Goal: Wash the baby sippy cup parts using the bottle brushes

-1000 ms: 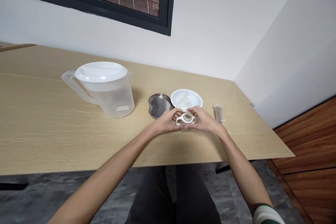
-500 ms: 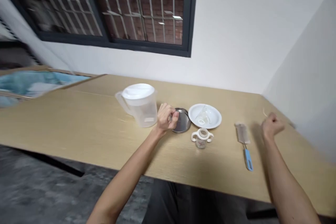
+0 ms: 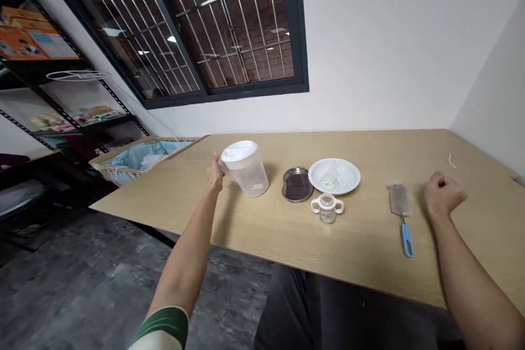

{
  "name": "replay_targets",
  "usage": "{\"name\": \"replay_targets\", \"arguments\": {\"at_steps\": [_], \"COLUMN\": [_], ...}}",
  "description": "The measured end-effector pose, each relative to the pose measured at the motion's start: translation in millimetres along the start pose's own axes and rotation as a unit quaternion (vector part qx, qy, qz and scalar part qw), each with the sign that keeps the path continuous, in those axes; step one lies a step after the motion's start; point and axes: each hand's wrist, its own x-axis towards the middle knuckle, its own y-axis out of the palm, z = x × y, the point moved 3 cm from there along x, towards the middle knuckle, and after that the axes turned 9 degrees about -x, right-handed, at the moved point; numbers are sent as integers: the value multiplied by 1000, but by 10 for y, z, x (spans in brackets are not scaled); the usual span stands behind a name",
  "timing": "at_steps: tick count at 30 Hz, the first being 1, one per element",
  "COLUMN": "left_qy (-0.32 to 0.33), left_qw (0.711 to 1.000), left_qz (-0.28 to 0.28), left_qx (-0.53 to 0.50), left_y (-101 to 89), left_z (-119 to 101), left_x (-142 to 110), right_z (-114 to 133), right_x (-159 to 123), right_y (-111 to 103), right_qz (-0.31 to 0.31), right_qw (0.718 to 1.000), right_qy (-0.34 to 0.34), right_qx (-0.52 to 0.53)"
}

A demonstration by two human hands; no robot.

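My left hand is shut around the handle side of a clear plastic pitcher with a white lid, and the fingers hide the handle. My right hand is a loose fist on the right of the table, touching nothing, beside a bottle brush with a blue handle. Between my hands stand a steel kidney dish, a white plate holding clear parts, and a small two-handled baby bottle.
All this stands on a light wood table. A thin pale curl lies near its right end. A woven basket lined with blue sits beyond the left end, near a black shelf unit. White walls rise behind and right.
The two-handled bottle has left my hands and stands on the table. My left hand has moved left to the pitcher, my right hand has moved right, and the view has swung up and left.
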Motion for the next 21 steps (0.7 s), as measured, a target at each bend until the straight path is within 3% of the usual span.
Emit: {"name": "replay_targets", "arguments": {"at_steps": [4,13,17,18,21], "left_qy": [3,92,228,247,292], "left_qw": [999,996,973,969,953], "left_qz": [-38,-15,-22,15,53], "left_qx": [-15,-4,-23,-8,55], "left_y": [130,150,230,286,412], "left_z": [-110,-981,-1467,-1577,-1834], "left_x": [-181,-331,-560,-659,-1002], "right_z": [17,28,35,34,40], "right_x": [-20,-34,-37,-38,-46], "right_y": [18,65,86,92,109], "right_qz": [-5,25,55,59,72], "right_qw": [999,991,987,987,986], "right_qy": [-50,-107,-123,-121,-128], "right_qx": [-16,-76,-88,-89,-76]}}
